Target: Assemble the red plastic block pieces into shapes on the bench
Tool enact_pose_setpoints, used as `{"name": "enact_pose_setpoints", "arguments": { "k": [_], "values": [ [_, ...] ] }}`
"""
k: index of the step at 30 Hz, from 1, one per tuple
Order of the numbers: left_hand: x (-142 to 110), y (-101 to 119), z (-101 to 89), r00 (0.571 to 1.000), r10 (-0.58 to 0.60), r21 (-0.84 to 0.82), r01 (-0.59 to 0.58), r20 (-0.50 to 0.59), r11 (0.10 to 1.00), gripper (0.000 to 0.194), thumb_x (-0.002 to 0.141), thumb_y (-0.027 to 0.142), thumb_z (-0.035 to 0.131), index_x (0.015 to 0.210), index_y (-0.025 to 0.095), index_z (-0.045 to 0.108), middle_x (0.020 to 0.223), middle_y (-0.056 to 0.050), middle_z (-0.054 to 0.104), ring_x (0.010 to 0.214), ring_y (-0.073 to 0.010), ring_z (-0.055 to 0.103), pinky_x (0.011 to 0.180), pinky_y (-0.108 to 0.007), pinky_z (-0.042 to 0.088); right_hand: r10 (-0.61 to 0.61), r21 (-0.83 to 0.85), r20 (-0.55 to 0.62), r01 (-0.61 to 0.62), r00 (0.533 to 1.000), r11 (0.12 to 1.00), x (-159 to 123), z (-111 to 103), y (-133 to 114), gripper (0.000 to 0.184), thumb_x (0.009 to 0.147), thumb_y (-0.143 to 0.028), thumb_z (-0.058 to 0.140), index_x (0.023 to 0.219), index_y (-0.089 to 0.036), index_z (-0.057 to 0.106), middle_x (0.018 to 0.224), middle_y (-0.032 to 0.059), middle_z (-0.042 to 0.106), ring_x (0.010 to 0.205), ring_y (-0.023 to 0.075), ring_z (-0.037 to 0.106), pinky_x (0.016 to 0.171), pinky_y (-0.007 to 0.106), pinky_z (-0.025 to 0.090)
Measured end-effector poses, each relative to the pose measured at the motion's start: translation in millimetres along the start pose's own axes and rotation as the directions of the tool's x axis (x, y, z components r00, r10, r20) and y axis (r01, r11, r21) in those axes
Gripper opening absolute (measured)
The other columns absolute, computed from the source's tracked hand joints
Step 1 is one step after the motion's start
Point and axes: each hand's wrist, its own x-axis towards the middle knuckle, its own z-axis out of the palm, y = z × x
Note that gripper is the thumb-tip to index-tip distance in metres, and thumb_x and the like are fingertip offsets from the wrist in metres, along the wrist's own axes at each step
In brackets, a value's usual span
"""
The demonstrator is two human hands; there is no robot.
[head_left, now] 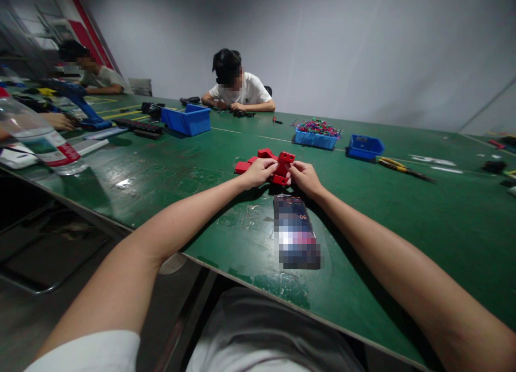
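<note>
As left hand [258, 173] pinches a red part [282, 169], right hand [306, 177] does likewise.

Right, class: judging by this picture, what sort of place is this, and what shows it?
Probably a workshop or small assembly area: a blue plastic bin heaped with thin multicoloured strands, a yellow-and-black hand tool, and a red part with holes, held between left hand and right hand.
</note>
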Motion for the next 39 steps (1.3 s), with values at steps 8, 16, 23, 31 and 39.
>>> {"name": "enact_pose_setpoints", "arguments": {
  "k": [8, 16, 23, 31, 39],
  "values": [
    [-0.5, 0.7, -0.1, 1.000, 0.013, 0.000, -0.013, 0.023, 1.000, 0.029, 0.084, 0.036, 0.064, 0.088, 0.009, 0.071, 0.078, -0.004, 0.071, 0.069, -0.0125, 0.061, 0.069, -0.024, 0.047, 0.014, 0.027, -0.013, -0.013, 1.000, 1.000, -0.1, 1.1, -0.5, 0.050, 0.069, -0.068, 0.068, 0.069, -0.019, 0.059, 0.055, -0.0006, 0.060, 0.046, 0.0117, 0.055, 0.049, 0.025, 0.044],
    [-0.7, 1.2, 0.2, 1.000, -0.011, -0.036, 0.011, 0.025, 0.999, 0.029, 0.084, 0.036, 0.065, 0.089, 0.009, 0.071, 0.080, -0.005, 0.072, 0.070, -0.0131, 0.062, 0.069, -0.024, 0.047, 0.020, 0.020, -0.006, -0.020, 1.000, 1.000, -0.3, 0.9, -1.9, 0.041, 0.073, -0.059, 0.067, 0.071, -0.019, 0.059, 0.057, -0.0005, 0.060, 0.047, 0.0123, 0.056, 0.050, 0.025, 0.044],
    [-2.0, 2.6, 1.8, 1.000, -0.031, -0.045, 0.031, 0.006, 0.999, 0.028, 0.084, 0.034, 0.064, 0.093, 0.008, 0.070, 0.085, -0.007, 0.072, 0.071, -0.0124, 0.062, 0.069, -0.024, 0.046, 0.033, 0.028, -0.002, -0.033, 0.999, 0.999, -1.0, 2.0, -5.1, 0.033, 0.072, -0.052, 0.065, 0.075, -0.019, 0.063, 0.056, -0.0018, 0.059, 0.046, 0.0125, 0.055, 0.050, 0.026, 0.044],
    [-1.7, 4.2, 3.6, 0.999, -0.026, -0.036, 0.026, -0.022, 0.999, 0.027, 0.081, 0.035, 0.066, 0.089, 0.009, 0.070, 0.083, -0.007, 0.072, 0.072, -0.0132, 0.062, 0.071, -0.025, 0.047, 0.026, 0.071, 0.004, -0.026, 1.000, 0.997, -1.2, 2.7, -4.6, 0.031, 0.071, -0.049, 0.068, 0.075, -0.018, 0.064, 0.054, -0.0017, 0.059, 0.045, 0.0121, 0.054, 0.048, 0.025, 0.043],
    [-3.0, 7.9, 5.8, 0.997, -0.056, -0.060, 0.054, -0.047, 0.997, 0.025, 0.083, 0.034, 0.064, 0.080, 0.009, 0.066, 0.072, -0.003, 0.068, 0.063, -0.0104, 0.057, 0.064, -0.022, 0.044, 0.028, 0.112, 0.022, -0.030, 0.999, 0.993, -1.0, 2.1, -3.6, 0.026, 0.072, -0.044, 0.068, 0.068, -0.019, 0.061, 0.053, -0.0023, 0.059, 0.046, 0.0109, 0.054, 0.049, 0.023, 0.043]
  ]
}}
